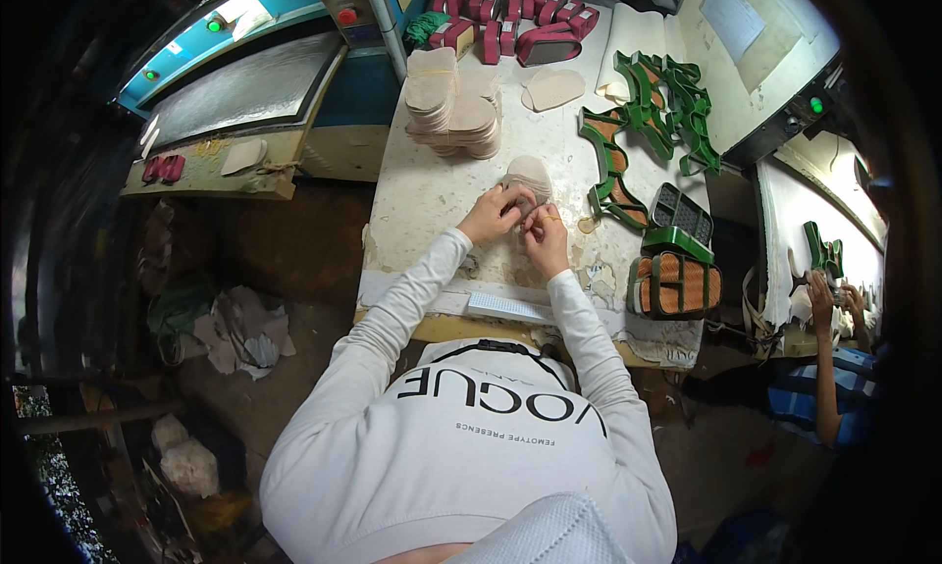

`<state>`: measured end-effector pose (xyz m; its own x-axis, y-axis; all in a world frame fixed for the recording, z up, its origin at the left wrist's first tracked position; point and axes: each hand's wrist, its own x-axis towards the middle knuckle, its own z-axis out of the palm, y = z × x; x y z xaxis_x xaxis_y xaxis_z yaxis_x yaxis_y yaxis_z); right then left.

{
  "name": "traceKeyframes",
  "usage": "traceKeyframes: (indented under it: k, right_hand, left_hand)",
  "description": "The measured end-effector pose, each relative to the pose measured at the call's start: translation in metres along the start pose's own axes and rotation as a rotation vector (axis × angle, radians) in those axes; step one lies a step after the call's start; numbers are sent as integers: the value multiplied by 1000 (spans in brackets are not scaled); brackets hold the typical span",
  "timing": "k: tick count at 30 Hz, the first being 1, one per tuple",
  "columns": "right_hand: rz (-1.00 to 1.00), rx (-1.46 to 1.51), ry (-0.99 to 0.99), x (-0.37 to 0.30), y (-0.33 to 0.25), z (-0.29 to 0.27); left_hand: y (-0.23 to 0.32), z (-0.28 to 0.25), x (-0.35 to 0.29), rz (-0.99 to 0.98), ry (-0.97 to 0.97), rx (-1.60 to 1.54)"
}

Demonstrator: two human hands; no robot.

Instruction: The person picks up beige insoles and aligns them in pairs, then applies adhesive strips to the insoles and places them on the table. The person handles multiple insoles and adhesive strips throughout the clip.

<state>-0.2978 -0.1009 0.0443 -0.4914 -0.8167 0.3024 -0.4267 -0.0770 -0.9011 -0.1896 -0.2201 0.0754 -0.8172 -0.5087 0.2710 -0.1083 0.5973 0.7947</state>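
Fingers of the left hand (496, 215) gripped the near end of a small beige stack (528, 175) at the frame's centre; those of the right hand (547, 240) were pinched together, a thin yellow band (553, 218) at their tips. Open room ran leftward to the table's (404, 226) left edge; taller beige stacks (473, 119) stood at upper centre, green-edged brown pieces (614, 160) at upper right.

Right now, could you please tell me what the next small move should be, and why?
Probably loop the thin yellow band around the small stack of beige pieces: the right grip seems to pinch it, the left grip touches the stack, and the taller piles nearby appear banded.
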Motion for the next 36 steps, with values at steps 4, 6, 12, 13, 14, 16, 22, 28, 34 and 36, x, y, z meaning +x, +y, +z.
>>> traceKeyframes:
  k: [4, 6, 12, 13, 14, 16, 22, 28, 34, 36]
  right_hand:
    - [-86, -104, 21, -3, -1, 2]
    - [-77, -197, 58, -1, -1, -1]
    - [59, -133, 232, 3, 4, -36]
    - [66, -63, 266, 3, 6, -43]
    - [80, -81, 297, 3, 9, -50]
    - [136, -81, 318, 1, 15, -59]
    - [448, 554, 78, -6, 30, -56]
    - [538, 435, 67, 3, 14, -40]
    - [619, 677, 63, 3, -13, -41]
    - [579, 683, 28, 0, -23, -37]
  left_hand:
    - [0, 3, -3, 14, 43, -23]
    - [3, 5, -5, 5, 36, -8]
    - [9, 15, -14, 226, 34, 306]
    - [8, 16, -14, 229, 32, 311]
    - [6, 17, -14, 233, 30, 315]
    - [3, 18, -14, 240, 32, 307]
    - [5, 11, -8, 209, -15, 184]
    - [17, 5, -18, 119, -51, -73]
    - [11, 8, -36, -516, 253, -549]
    - [13, 7, -43, -649, 198, -902]
